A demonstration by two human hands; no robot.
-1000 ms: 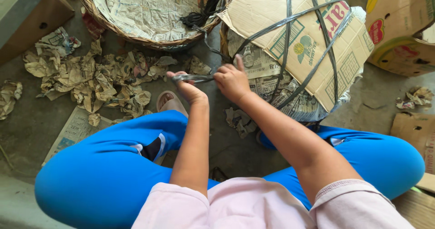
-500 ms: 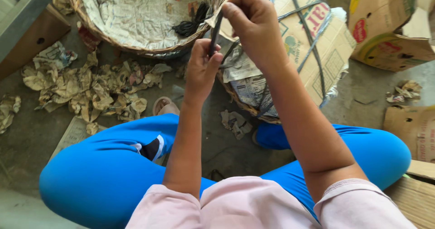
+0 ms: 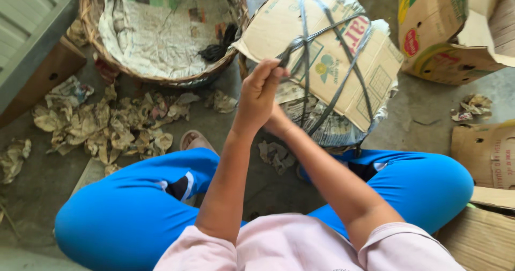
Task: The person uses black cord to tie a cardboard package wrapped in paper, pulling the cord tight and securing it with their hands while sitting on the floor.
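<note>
On the bare grey concrete floor (image 3: 43, 180) we're sitting cross-legged in bright blue trousers (image 3: 123, 217), so it's a rough work corner rather than a proper room. Far left there's a big round wicker basket lined with newspaper (image 3: 161, 35), with a heap of crumpled brown paper scraps (image 3: 102, 123) spread on the floor just near of it. A printed cardboard box (image 3: 450, 35) sits far right, and more flat cardboard (image 3: 485, 153) lies at the right edge. A grey panel (image 3: 32, 35) runs along the far left.

Right in front of us, middle-far, is the round bundle capped with a cardboard sheet and stuffed with newspaper (image 3: 343, 72), tied over with dark grey straps (image 3: 306, 40). Our left hand (image 3: 260, 94) is closed tight around the strap ends where they cross on the bundle's left side. Our right hand (image 3: 279, 123) is tucked behind the left one against the bundle, so we can't tell how its fingers sit or what it's got.

Compared with half a second back, both hands have dropped from up high and the right has slipped under the left. The bundle now shows more fully.
</note>
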